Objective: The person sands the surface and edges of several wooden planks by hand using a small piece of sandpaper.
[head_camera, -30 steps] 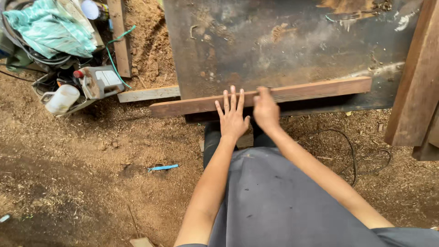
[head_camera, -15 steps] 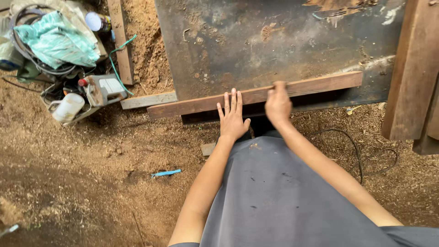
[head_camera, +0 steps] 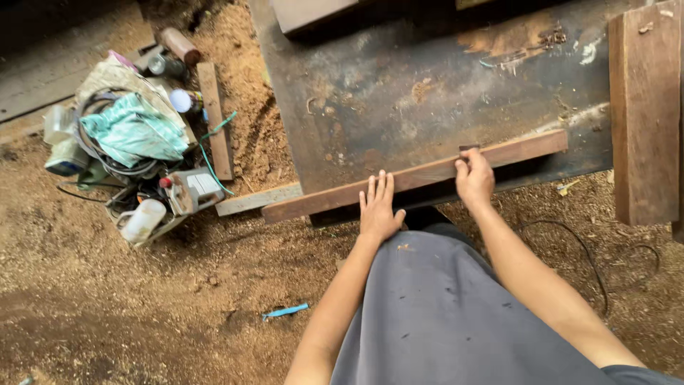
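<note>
Two hands on one long wooden strip (head_camera: pixel 420 176) lying along the near edge of the dark metal table (head_camera: pixel 399 93); our left hand (head_camera: pixel 379 210) rests flat, fingers spread; our right hand (head_camera: pixel 474 178) grips it farther right; axis runs left-right, rising rightward.

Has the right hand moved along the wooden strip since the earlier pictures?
Yes. The right hand has slid rightward along the wooden strip, away from the left hand, which stays flat on it.

We are seeing a dark, stained metal table (head_camera: pixel 399 107) carrying a long wooden strip (head_camera: pixel 420 175) along its near edge and a thick wooden plank (head_camera: pixel 645 114) lying at its right end.
</note>
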